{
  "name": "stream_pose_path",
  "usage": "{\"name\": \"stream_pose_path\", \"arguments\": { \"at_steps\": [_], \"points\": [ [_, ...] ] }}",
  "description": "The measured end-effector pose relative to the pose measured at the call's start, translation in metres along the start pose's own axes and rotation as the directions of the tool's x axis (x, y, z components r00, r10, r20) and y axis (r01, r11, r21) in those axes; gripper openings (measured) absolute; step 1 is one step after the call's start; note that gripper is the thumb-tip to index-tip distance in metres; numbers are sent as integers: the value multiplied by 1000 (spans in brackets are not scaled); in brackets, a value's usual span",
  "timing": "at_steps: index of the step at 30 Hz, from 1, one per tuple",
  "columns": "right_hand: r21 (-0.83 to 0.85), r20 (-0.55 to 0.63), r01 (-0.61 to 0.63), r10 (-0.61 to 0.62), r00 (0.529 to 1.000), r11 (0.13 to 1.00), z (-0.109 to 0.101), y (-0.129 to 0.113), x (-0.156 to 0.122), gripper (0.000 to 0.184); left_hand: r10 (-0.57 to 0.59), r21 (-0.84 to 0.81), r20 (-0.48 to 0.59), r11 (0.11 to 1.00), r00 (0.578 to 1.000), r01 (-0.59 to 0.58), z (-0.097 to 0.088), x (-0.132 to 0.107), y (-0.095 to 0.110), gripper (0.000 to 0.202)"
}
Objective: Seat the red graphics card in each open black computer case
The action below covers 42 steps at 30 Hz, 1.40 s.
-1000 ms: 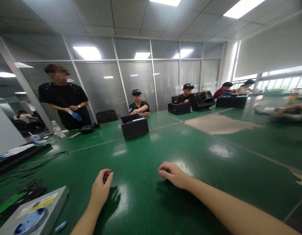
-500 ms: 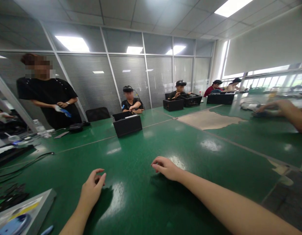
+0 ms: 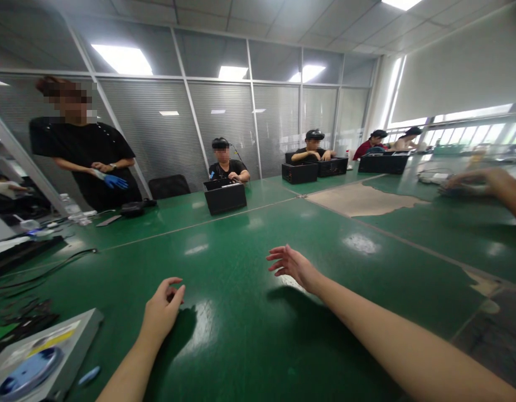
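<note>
My left hand (image 3: 162, 309) rests on the green table (image 3: 249, 262) with its fingers curled inward toward the thumb; whether anything sits in them is hidden. My right hand (image 3: 292, 266) hovers just above the table, palm down, fingers stretched out and spread, holding nothing. A grey flat metal unit (image 3: 35, 357) with a blue disc and a yellow label lies at the lower left, a hand's width from my left forearm. A small blue piece (image 3: 89, 376) lies beside it.
Black cables (image 3: 44, 273) trail across the left of the table. A black box (image 3: 225, 198) stands in front of a seated person, more black boxes (image 3: 299, 172) farther back. A standing person in black wears a blue glove (image 3: 114, 181). Another person's arm (image 3: 487, 181) reaches in at right.
My right hand has lifted off the table and its fingers have spread from a curl. The left hand stays put. The view has shifted slightly.
</note>
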State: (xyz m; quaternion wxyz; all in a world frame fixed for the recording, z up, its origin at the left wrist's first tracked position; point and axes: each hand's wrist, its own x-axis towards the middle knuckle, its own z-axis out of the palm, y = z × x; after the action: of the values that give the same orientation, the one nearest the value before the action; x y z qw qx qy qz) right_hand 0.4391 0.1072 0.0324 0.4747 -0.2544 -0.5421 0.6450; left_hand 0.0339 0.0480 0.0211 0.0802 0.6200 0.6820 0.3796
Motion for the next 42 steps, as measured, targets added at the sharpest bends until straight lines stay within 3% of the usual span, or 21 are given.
{"name": "stream_pose_path", "arguments": {
  "at_steps": [7, 19, 25, 30, 32, 33, 35, 37, 39, 42],
  "points": [
    [144, -4, -65, 66, 998, 987, -4, -15, -3, 72, 27, -19, 20, 999, 999, -27, 3, 1, -1, 42],
    [224, 71, -169, 157, 985, 960, -9, -11, -4, 81, 18, 0, -16, 1000, 1000, -18, 2, -1, 5, 41],
    [317, 65, -139, 124, 990, 938, -11, -15, -5, 81, -28, -177, -79, 984, 996, 13, 6, 4, 6, 49],
    [342, 49, -122, 112, 992, 932, -13, -17, -4, 82, -145, -366, -84, 924, 986, 105, 3, 7, 5, 45],
    [363, 67, -140, 124, 990, 921, -14, -16, -4, 80, -226, -545, -66, 824, 972, 154, -2, 5, 8, 42],
    [376, 76, -149, 130, 989, 915, -14, -15, -4, 79, -256, -669, -10, 721, 967, 184, -6, 4, 10, 43],
    [393, 87, -163, 140, 986, 905, -14, -14, -5, 78, -241, -871, 175, 414, 955, 264, -13, 2, 16, 51],
    [394, 88, -168, 145, 986, 903, -13, -13, -7, 77, -145, -932, 314, 138, 938, 334, -20, -1, 20, 66],
    [385, 86, -171, 150, 985, 907, -13, -13, -8, 76, -101, -938, 344, 11, 934, 347, -25, -4, 22, 75],
    [365, 90, -184, 163, 983, 913, -13, -11, -8, 77, -94, -944, 329, -64, 940, 324, -28, -8, 22, 69]
  ]
}}
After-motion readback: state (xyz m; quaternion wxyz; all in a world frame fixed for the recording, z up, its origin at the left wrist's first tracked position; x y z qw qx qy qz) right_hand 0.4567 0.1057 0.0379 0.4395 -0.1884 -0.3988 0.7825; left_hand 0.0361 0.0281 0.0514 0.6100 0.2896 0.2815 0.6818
